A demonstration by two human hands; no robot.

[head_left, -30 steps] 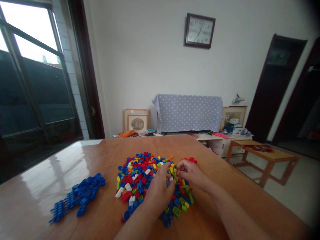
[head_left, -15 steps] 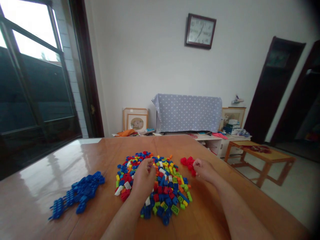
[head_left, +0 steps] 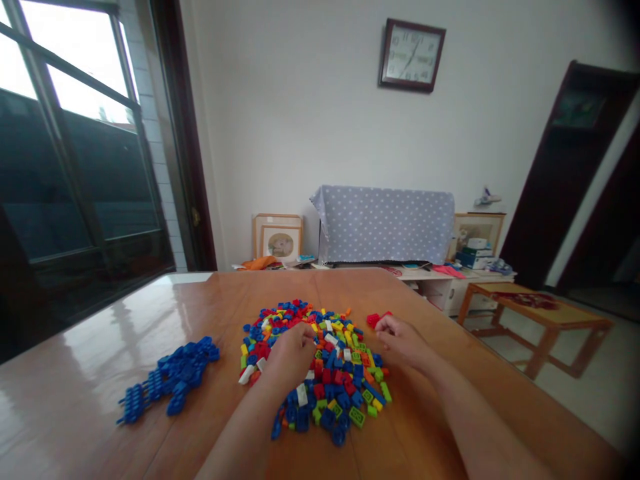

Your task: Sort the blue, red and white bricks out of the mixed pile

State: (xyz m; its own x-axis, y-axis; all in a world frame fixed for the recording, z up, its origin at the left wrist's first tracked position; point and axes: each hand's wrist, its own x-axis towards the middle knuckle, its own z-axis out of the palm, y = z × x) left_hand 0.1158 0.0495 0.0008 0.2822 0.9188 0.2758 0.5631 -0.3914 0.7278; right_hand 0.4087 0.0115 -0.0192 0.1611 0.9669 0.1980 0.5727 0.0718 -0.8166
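A pile of mixed toy bricks [head_left: 345,380] in red, blue, green, yellow, white and orange lies on the wooden table [head_left: 250,283]. Over its left middle part is my left hand [head_left: 293,353], fingers curled together; what they hold, if anything, is hidden. My right hand [head_left: 400,339] is at the pile's right side, beside a small group of red bricks [head_left: 373,320] that it partly covers. Its fingers are bent together, and anything between them is too small to make out. Blue pieces [head_left: 183,370] form a separate heap on the left.
Behind the table stands a low white cabinet [head_left: 457,293] with an object under a dotted grey cloth [head_left: 385,223]. A small wooden table [head_left: 545,310] is on the right. A framed picture [head_left: 280,243] leans at the wall below a clock [head_left: 413,55].
The whole view has shifted slightly, with things now further right. My right hand now covers more of the red bricks. My left hand stays over the pile, its fingers slightly lower.
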